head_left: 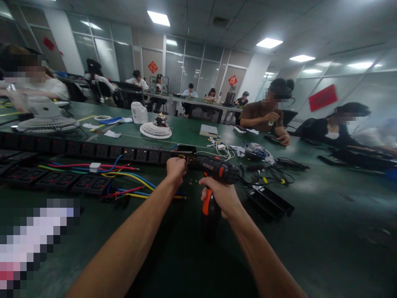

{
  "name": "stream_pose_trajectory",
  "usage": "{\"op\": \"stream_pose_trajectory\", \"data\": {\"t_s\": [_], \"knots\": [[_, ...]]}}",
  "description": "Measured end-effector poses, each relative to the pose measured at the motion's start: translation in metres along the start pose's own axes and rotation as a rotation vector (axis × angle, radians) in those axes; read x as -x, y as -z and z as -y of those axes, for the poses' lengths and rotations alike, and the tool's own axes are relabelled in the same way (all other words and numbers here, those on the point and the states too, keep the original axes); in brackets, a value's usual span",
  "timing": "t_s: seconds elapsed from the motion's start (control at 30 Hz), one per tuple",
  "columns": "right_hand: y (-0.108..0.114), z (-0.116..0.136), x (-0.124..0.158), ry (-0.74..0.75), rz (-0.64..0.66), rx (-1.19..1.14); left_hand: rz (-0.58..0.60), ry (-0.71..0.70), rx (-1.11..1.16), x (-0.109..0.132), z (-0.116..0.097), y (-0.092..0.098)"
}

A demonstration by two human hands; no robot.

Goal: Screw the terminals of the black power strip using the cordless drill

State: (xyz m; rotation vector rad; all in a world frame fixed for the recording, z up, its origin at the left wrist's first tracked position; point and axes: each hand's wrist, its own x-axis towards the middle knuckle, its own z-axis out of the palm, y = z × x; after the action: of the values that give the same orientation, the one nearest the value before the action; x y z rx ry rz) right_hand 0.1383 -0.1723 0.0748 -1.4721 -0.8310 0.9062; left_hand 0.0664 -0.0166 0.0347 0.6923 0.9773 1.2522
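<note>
My right hand (220, 193) is wrapped round the grip of a black and orange cordless drill (217, 169), which lies level with its nose pointing left. Closed at the end of a long black power strip (136, 154) is my left hand (176, 170), right by the drill's tip. Its fingers hide most of what they hold. A dark open end section (187, 149) of the strip shows just beyond that hand. Nearer to me lies a second black socket strip (71, 182), with red, blue, yellow and green wires (136, 178) coming out of it.
Black metal channel pieces (269, 203) lie right of the drill, below tangled cables (279, 176). Behind the strip are a white fan grille (156, 130), a white jug (139, 112) and a pale box (208, 130). Several people sit around the green table (325, 198) and beyond.
</note>
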Motion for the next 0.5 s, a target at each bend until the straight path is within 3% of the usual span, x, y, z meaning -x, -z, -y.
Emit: {"op": "stream_pose_trajectory", "data": {"t_s": [0.1,0.27,0.5], "knots": [[0.001,-0.001,0.0,0.002,0.007,-0.008,0.034,0.161,0.185,0.0,-0.002,-0.015],[0.001,-0.002,-0.001,0.006,0.009,-0.009,-0.003,0.249,0.409,-0.003,-0.006,-0.02],[0.002,-0.001,-0.002,0.005,0.014,0.01,0.063,0.338,0.557,-0.005,-0.009,-0.023]]}}
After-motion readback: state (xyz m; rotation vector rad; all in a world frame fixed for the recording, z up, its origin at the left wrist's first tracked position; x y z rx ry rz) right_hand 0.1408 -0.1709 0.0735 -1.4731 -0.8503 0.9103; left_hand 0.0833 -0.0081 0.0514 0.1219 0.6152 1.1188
